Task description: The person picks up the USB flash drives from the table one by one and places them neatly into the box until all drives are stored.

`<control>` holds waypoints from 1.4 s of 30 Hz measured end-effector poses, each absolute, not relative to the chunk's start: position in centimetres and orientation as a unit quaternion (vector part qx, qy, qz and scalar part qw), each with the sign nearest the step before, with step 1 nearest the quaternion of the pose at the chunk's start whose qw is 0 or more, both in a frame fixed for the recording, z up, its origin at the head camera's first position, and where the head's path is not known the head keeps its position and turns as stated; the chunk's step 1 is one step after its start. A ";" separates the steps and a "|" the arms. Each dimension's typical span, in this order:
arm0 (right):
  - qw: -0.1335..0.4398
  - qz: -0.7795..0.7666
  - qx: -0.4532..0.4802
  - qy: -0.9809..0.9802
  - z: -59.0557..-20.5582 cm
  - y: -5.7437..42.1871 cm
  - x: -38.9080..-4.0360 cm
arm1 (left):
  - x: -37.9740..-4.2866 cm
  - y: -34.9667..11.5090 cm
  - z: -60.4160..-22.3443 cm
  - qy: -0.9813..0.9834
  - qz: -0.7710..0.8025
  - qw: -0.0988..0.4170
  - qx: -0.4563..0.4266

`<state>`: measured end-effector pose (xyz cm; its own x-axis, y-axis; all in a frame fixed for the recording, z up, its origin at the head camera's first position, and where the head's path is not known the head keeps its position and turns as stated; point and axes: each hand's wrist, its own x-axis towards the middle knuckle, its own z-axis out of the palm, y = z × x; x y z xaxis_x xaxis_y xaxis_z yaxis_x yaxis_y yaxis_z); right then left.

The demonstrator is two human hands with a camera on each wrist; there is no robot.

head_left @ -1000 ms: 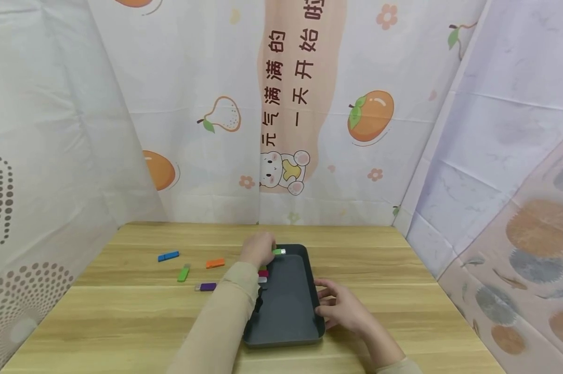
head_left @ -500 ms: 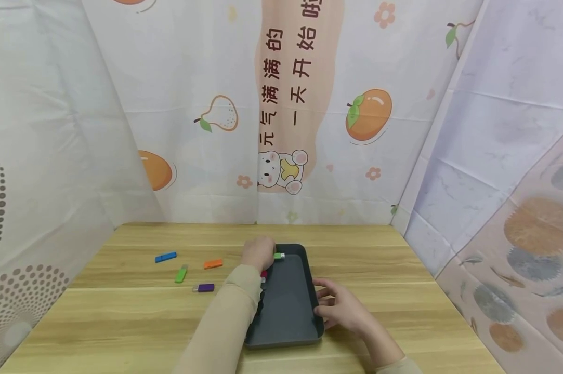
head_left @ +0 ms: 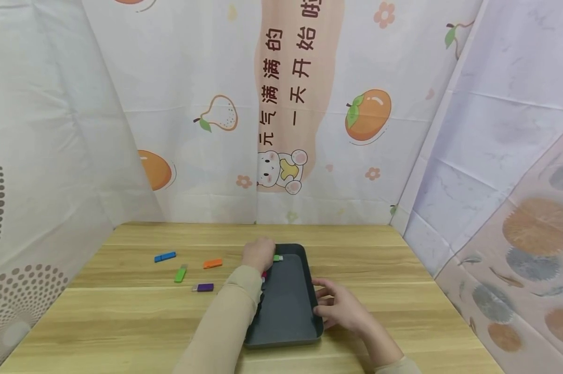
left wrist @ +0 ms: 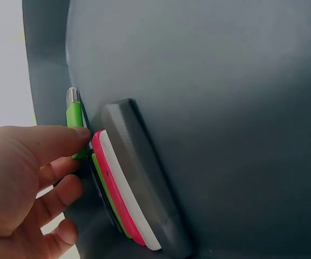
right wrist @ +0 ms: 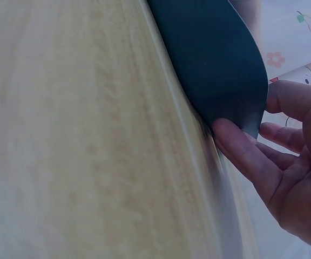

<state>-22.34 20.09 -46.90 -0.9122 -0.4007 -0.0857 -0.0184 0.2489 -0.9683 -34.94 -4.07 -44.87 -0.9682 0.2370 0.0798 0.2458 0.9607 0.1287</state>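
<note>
Inside the dark tray, near its far left corner, your left hand holds a green USB stick clamped between its fingers; your right hand touches the tray's right side, fingers apart.

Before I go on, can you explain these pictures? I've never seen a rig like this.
There's no machine: a person works with two bare hands. One picture comes from a head camera looking forward and down, the others from each wrist. On the pale wooden table sit a dark grey rectangular tray, a small blue stick, orange stick, purple stick and loose green stick. The left hand pinches a slim green stick with a metal tip inside the tray, beside a row of coloured sticks. The right hand touches the tray's side.
</note>
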 end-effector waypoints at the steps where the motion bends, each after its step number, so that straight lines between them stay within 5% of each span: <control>1: 0.161 -0.598 -0.135 0.774 -46.9 20.1 -22.4 | -34.9 -4.1 -44.9 -0.990 -0.068 0.033 -0.122; 42: 0.159 -0.596 -0.136 0.776 -47.2 20.1 -22.5 | -35.2 -3.5 -45.0 -0.991 -0.027 0.040 -0.122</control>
<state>-22.53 20.14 -47.18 -0.9125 -0.4003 -0.0841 -0.0220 0.2534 -0.9671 -35.23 -3.52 -44.97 -0.9671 0.2392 0.0869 0.2436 0.9689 0.0441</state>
